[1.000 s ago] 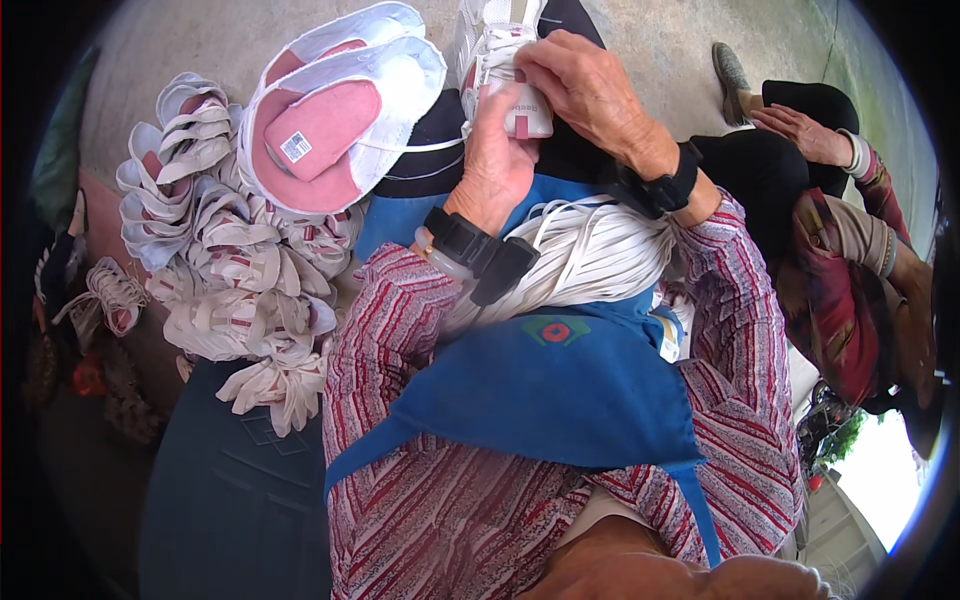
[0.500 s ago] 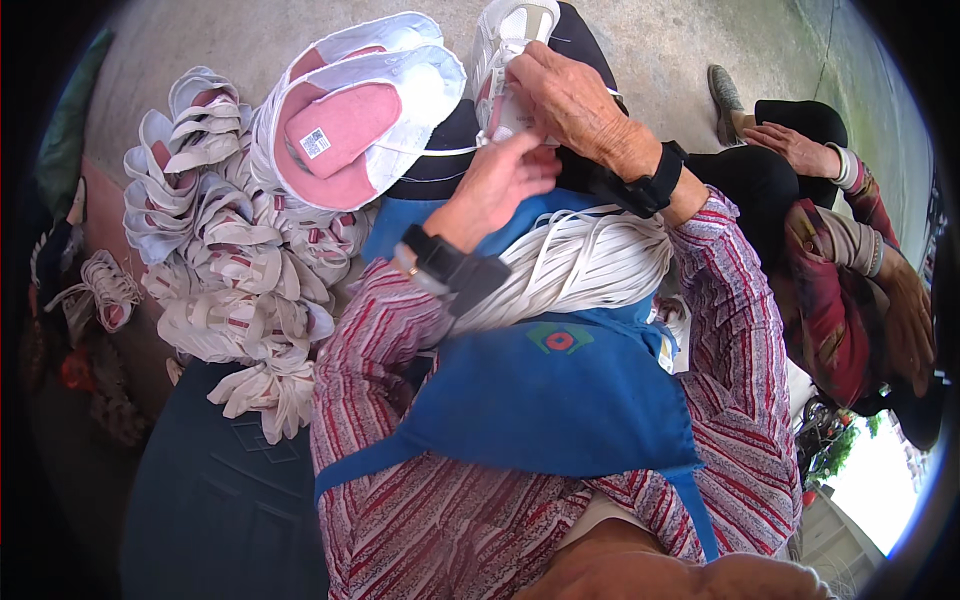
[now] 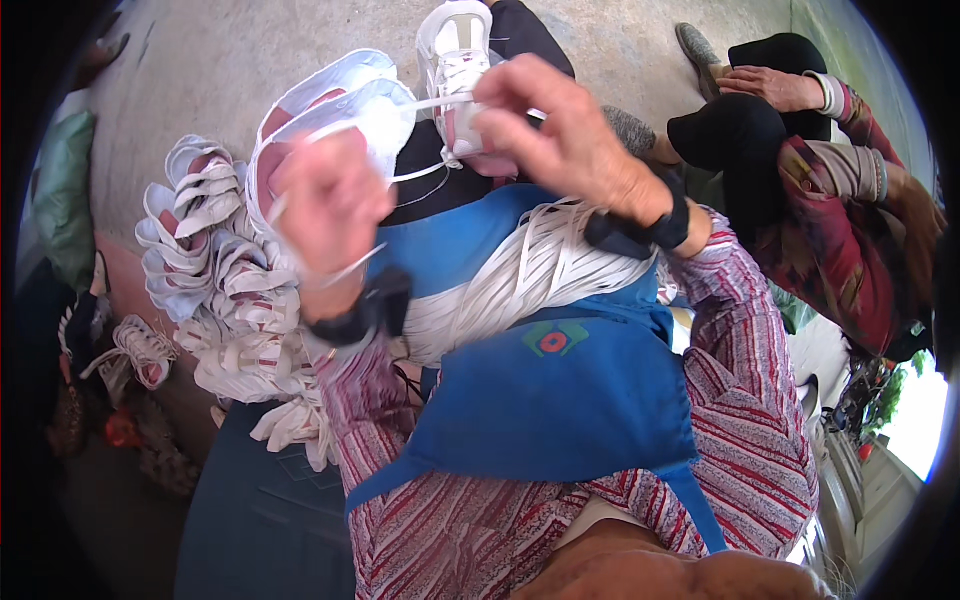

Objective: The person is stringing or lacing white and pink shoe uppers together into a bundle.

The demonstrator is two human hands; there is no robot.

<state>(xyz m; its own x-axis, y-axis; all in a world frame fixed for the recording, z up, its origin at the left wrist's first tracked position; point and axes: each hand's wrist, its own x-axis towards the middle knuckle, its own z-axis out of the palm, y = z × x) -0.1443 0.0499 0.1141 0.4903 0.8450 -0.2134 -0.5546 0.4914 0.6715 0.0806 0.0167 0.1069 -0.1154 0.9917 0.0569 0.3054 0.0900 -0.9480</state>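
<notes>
A white shoe upper with pink and grey parts rests across my knee, its front partly laced. A white shoelace runs between my hands. My right hand, right of the upper, pinches it at the fingertips. My left hand is smeared by motion, but its fingers look closed round the lace, with a loose end trailing by the wrist. Another stretch of lace leads from the upper's lower edge toward the left hand. Behind this hand lie pale shoe uppers with pink insides, nested together.
A thick bundle of white laces lies on my blue apron. Many more uppers are heaped on the left, beside a dark blue surface. On the right sits another person, hand on a knee.
My left hand has moved left and down, away from the upper, drawing lace out. My right hand has shifted slightly down, and the lace now spans between the hands. The view has turned slightly.
</notes>
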